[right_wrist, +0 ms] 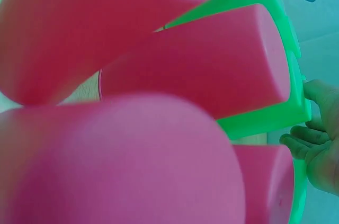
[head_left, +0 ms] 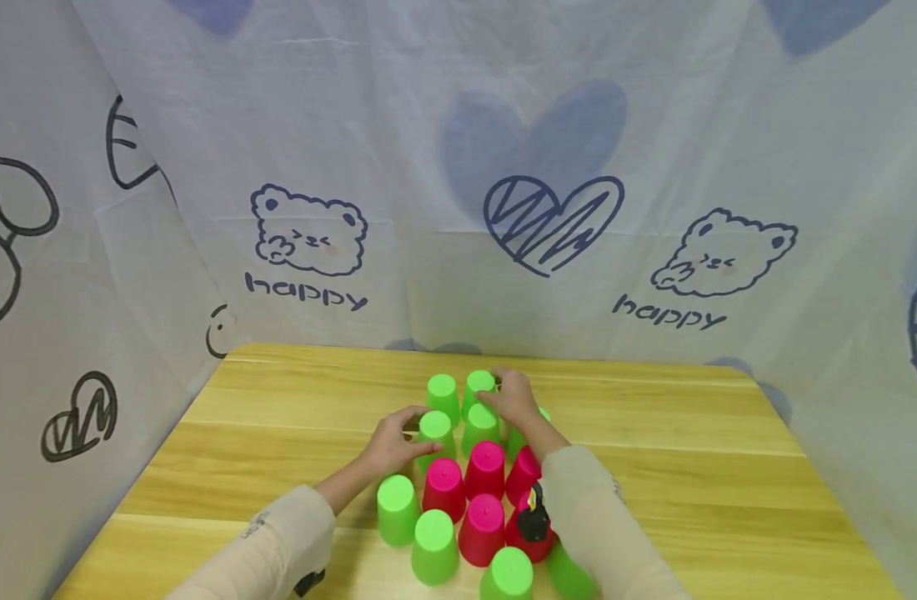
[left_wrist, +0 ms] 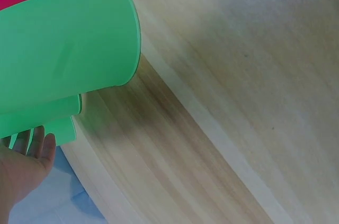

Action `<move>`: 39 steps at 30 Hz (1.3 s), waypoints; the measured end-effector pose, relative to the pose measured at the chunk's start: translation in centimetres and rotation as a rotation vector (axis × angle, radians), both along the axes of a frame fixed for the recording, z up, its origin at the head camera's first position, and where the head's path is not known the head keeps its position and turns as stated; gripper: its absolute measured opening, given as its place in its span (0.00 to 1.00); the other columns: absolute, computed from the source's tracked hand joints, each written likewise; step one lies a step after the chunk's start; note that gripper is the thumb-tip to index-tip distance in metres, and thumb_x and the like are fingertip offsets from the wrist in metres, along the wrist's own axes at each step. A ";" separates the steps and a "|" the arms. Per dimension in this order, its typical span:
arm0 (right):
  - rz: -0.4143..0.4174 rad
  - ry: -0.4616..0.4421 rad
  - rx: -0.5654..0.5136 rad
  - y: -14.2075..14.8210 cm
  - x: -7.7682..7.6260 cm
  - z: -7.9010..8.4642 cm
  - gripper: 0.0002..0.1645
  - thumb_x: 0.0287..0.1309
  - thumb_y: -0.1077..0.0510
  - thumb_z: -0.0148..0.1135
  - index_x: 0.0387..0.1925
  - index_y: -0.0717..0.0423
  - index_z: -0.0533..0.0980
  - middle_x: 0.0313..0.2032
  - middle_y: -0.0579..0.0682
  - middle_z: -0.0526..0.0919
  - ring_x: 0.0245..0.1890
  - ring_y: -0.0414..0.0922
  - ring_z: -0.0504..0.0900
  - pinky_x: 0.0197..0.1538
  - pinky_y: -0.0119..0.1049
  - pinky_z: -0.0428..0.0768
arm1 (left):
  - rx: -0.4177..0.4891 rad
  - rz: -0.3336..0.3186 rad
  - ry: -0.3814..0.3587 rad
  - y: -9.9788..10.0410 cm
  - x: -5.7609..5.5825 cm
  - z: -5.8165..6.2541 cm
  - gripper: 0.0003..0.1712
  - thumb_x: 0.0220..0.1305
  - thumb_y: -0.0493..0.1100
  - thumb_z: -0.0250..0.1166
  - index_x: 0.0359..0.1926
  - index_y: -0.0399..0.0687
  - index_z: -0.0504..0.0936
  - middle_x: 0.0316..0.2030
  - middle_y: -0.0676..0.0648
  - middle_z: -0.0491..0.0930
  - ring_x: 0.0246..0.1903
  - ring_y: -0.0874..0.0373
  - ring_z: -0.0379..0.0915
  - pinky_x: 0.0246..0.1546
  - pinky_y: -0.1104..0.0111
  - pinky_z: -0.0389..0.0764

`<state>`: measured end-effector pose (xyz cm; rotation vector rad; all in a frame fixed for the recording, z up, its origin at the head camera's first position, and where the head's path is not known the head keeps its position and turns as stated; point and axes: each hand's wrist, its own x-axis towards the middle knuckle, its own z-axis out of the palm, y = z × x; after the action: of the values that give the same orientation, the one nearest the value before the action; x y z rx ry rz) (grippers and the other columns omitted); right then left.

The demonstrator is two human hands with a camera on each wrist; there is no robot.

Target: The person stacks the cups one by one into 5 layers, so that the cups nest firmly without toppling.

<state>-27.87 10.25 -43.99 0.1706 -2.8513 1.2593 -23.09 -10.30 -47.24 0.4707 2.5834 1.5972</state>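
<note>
Upside-down plastic cups stand in a close group on the wooden table. My left hand (head_left: 389, 446) holds a green cup (head_left: 435, 427) at the group's left side, thumb across its front and fingers behind. Farther back, my right hand (head_left: 517, 398) has thumb and fingers about the rear right green cup (head_left: 479, 383). Another green cup (head_left: 442, 392) stands left of that one, and a green cup (head_left: 480, 429) sits in front of it. In the left wrist view, the fingers (left_wrist: 37, 142) overlap a green cup. The right wrist view shows the right hand (right_wrist: 324, 144) beyond several red cups (right_wrist: 206, 62).
Red cups (head_left: 485, 467) fill the group's middle, with green cups (head_left: 434, 546) along the near side. The right forearm passes over the cups on the right. A printed white cloth (head_left: 428, 250) hangs behind the wooden table (head_left: 676, 450).
</note>
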 end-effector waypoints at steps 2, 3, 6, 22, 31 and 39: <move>0.014 -0.009 0.009 0.2 0.1 0.2 0.26 0.52 0.60 0.65 0.50 0.73 0.72 0.47 0.67 0.78 0.49 0.60 0.76 0.50 0.48 0.79 | -0.003 0.000 0.001 -0.1 0.0 0.2 0.27 0.50 0.37 0.71 0.51 0.33 0.74 0.45 0.37 0.79 0.45 0.44 0.77 0.46 0.58 0.81; 0.019 -0.015 0.014 0.3 0.1 0.3 0.28 0.52 0.60 0.64 0.52 0.73 0.71 0.49 0.67 0.78 0.50 0.61 0.76 0.51 0.48 0.78 | 0.000 0.002 0.001 -0.1 0.0 0.3 0.27 0.50 0.37 0.71 0.52 0.33 0.74 0.45 0.37 0.79 0.45 0.43 0.77 0.46 0.57 0.80; 0.023 -0.025 0.027 0.6 0.2 0.6 0.30 0.53 0.59 0.64 0.54 0.73 0.69 0.52 0.67 0.76 0.51 0.60 0.75 0.53 0.48 0.78 | 0.004 0.013 0.001 -0.2 -0.1 0.4 0.27 0.49 0.37 0.71 0.52 0.33 0.74 0.45 0.37 0.79 0.45 0.43 0.77 0.47 0.55 0.80; 0.056 0.075 -0.051 2.2 2.4 2.3 0.28 0.54 0.58 0.64 0.54 0.69 0.71 0.53 0.66 0.77 0.53 0.61 0.75 0.56 0.50 0.76 | -0.031 -0.007 0.082 -0.2 -0.6 2.9 0.28 0.48 0.36 0.71 0.51 0.31 0.74 0.44 0.35 0.80 0.43 0.43 0.77 0.46 0.53 0.80; 0.057 0.138 -0.049 4.3 3.6 2.2 0.26 0.54 0.59 0.64 0.52 0.70 0.73 0.51 0.66 0.78 0.52 0.61 0.76 0.56 0.51 0.75 | -0.065 -0.012 0.117 -0.1 -0.7 4.5 0.28 0.49 0.37 0.71 0.52 0.30 0.74 0.45 0.35 0.80 0.44 0.43 0.77 0.46 0.54 0.80; 0.061 0.191 -0.028 5.8 4.5 1.7 0.24 0.52 0.62 0.65 0.49 0.71 0.74 0.49 0.67 0.79 0.51 0.62 0.76 0.55 0.53 0.75 | -0.086 -0.033 0.137 0.2 -0.7 6.1 0.29 0.50 0.38 0.70 0.53 0.31 0.74 0.45 0.36 0.80 0.44 0.44 0.77 0.47 0.55 0.80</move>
<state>-23.37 16.05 -42.28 0.3590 -2.6845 1.2191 -23.82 -10.07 -41.17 0.6339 2.7138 1.4863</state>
